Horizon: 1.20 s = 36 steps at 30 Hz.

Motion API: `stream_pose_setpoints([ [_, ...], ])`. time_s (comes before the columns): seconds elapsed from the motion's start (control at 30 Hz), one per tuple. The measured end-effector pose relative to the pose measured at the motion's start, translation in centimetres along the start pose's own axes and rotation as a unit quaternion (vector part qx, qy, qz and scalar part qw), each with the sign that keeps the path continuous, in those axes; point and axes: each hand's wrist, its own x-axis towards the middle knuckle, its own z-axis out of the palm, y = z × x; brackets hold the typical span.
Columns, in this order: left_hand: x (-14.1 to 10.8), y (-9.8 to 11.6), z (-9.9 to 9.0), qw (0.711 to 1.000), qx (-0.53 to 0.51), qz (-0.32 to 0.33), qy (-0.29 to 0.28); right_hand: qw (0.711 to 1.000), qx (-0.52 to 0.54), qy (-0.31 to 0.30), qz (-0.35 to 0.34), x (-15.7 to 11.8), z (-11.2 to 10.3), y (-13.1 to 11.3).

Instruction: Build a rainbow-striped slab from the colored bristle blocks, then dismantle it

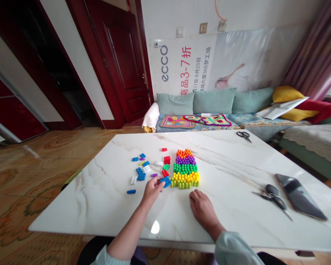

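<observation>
My left hand pinches a small cluster of blue pegs just left of the block of standing pegs. That block has bands of orange, purple, green, yellow and olive-green pegs, the olive ones nearest me. My right hand rests on the table below the block, fingers curled; whether anything is inside them is hidden. Left of the block lie red pegs, a green cluster, white pegs, blue pegs and a purple peg.
The white marble-patterned table holds scissors at the back right. Keys and a dark phone lie at the right. Behind the table stands a sofa with green cushions. A lone blue peg lies at the left.
</observation>
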Motion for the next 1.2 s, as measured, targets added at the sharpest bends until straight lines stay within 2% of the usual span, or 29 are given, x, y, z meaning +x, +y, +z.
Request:
stream_pose_setpoints([
  [0.1, -2.6, -0.4, 0.9, 0.99, -0.132, -0.051, -0.023, 1.0, -0.004, -0.002, 0.002, 0.0, 0.0, 0.0],
  [0.17, -3.5, -0.6, 1.3, 0.961, -0.257, -0.101, -0.03, 1.0, -0.006, -0.005, 0.003, 0.0, 0.0, -0.1],
  [0.23, -3.8, -0.9, 1.5, 0.935, -0.327, -0.135, -0.041, 1.0, -0.004, -0.005, 0.002, 0.0, -0.1, -0.1],
  [0.3, -3.6, -1.3, 1.7, 0.954, -0.27, -0.12, -0.052, 1.0, -0.003, -0.001, 0.0, 0.0, -0.1, -0.2],
  [0.4, -3.3, -1.6, 1.9, 0.988, -0.131, -0.062, -0.054, 1.0, -0.005, 0.007, -0.002, 0.1, -0.2, -0.2],
  [0.57, -3.0, -1.6, 2.4, 0.999, -0.001, 0.025, -0.021, 1.0, -0.005, 0.013, -0.004, 0.2, -0.2, -0.2],
  [0.67, -2.8, -1.6, 2.8, 0.993, 0.091, 0.072, 0.003, 1.0, -0.002, 0.007, -0.002, 0.1, -0.2, -0.2],
  [1.2, -1.8, -2.7, 4.5, 0.985, 0.155, 0.059, 0.057, 1.0, 0.008, -0.01, 0.007, 0.1, -0.2, -0.2],
])
